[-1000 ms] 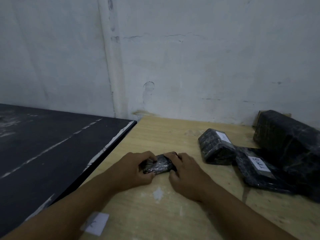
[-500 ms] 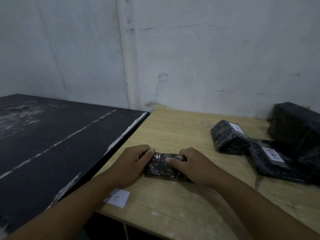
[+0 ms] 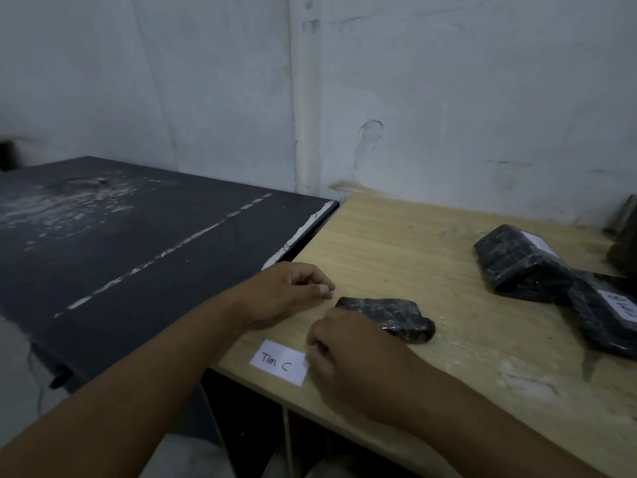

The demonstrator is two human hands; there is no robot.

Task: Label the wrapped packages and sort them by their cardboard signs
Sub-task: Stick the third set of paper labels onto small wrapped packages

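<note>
Head view. Lets go of the small wrapped package [image 3: 386, 317], leaving it unlabelled on the counter [image 3: 396, 243]. Rests left hand [image 3: 293, 293] just beside it, grip loose, holding nothing. Brings right hand [image 3: 348, 360] to the Tim C label [image 3: 277, 362]; cannot tell whether that grip pinches it. Likely means sticking comes next.

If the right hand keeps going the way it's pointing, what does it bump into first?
Most likely the white Tim C label. The right hand points left across the wooden table, and its curled fingers look right at the label's near edge. Whether they touch it is unclear.
</note>
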